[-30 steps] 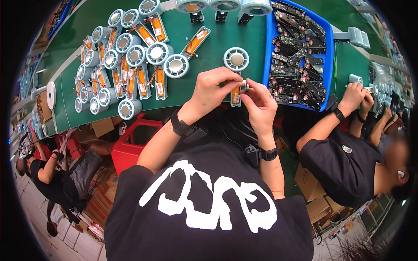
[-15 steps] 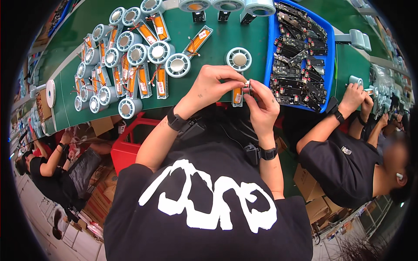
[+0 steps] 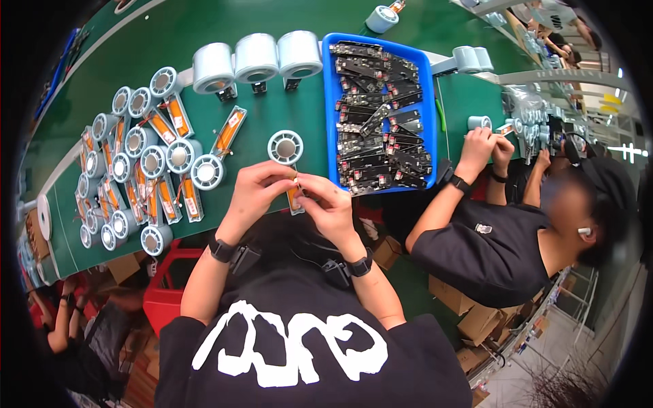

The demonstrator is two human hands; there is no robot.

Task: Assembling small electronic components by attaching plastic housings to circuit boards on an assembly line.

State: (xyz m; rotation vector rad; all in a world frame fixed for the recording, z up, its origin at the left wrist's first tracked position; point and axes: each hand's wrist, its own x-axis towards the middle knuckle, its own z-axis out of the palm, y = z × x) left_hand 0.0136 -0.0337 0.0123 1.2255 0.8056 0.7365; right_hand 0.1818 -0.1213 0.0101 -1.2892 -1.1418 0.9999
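Observation:
Directly in front of me lies a light-blue handheld fan (image 3: 285, 147). Its round head is turned up, and its open handle with an orange battery (image 3: 294, 201) runs down under my fingers. My left hand (image 3: 257, 197) is closed in a pinch on a small white connector (image 3: 296, 180) above the handle. Thumb and fingers of my right hand (image 3: 328, 207) are also pinched together, meeting the left fingertips at the connector. Whatever the right hand grips is mostly hidden by its fingers; a thin dark edge shows there.
Several similar fans with orange batteries (image 3: 180, 156) cluster on the left of the green table (image 3: 224, 194). A blue tray (image 3: 330, 109) of black circuit boards stands to the right. Three fans (image 3: 256, 58) stand beyond. A co-worker (image 3: 490, 224) sits at the right.
My view has swung right and up, so the table and hands appear further left and lower. The pinched hands stay together over the fan handle, fingertips closer around the connector.

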